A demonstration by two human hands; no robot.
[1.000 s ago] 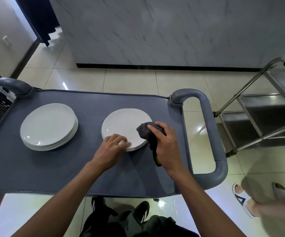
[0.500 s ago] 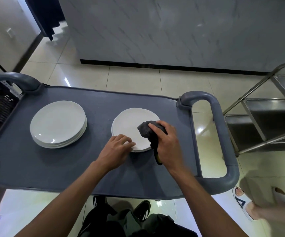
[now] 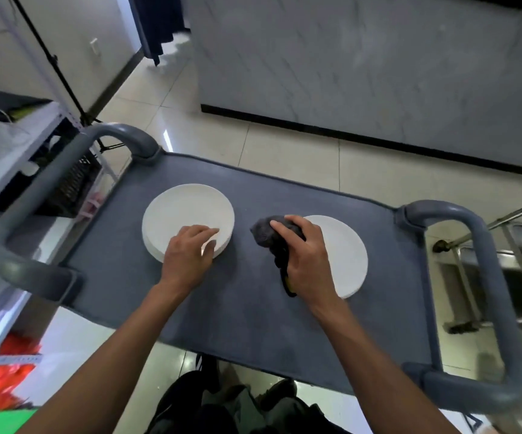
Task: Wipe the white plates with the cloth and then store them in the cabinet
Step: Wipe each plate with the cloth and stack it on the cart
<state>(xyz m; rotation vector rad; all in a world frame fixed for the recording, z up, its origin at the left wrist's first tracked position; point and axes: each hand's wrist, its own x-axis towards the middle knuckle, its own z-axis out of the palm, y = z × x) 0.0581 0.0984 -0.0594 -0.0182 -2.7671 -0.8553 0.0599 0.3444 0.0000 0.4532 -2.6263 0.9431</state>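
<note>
No text, label or number is readable on anything here

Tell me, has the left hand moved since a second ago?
Yes. The left hand has left the near edge of the right-hand plate and moved left across the cart onto the plate stack's near rim.

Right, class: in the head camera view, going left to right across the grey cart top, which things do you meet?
Stack of white plates → left hand resting on that stack's near edge → dark cloth → right hand gripping the cloth → second stack of white plates → cart handle.
</note>
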